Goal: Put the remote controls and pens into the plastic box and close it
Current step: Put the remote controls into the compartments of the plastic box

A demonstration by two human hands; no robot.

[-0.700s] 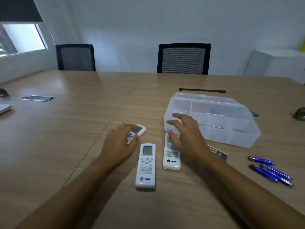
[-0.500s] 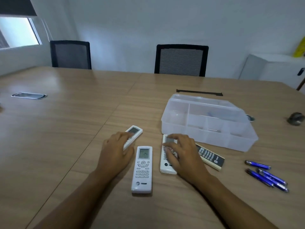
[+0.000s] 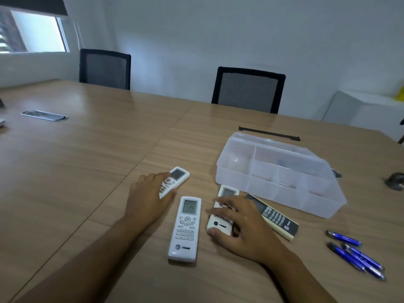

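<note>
Left grip (image 3: pixel 150 194) curls around the outer remote (image 3: pixel 175 180); right grip (image 3: pixel 239 224) clasps another remote (image 3: pixel 220 224); secure both, then lift toward the box (image 3: pixel 282 173) ahead.

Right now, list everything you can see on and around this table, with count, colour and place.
white remotes: three, white; one under each hand, one free between them
dark remote: one, black and cream; right of the white ones, before the box
plastic box: one, clear, with compartments; right of centre
pens: about four, blue; near right
black strip: one; behind the box
table: one, wood
cable grommet: one, silver; far left
chairs: two, black; far side
left hand: resting on the leftmost remote
right hand: closing around a white remote
</note>
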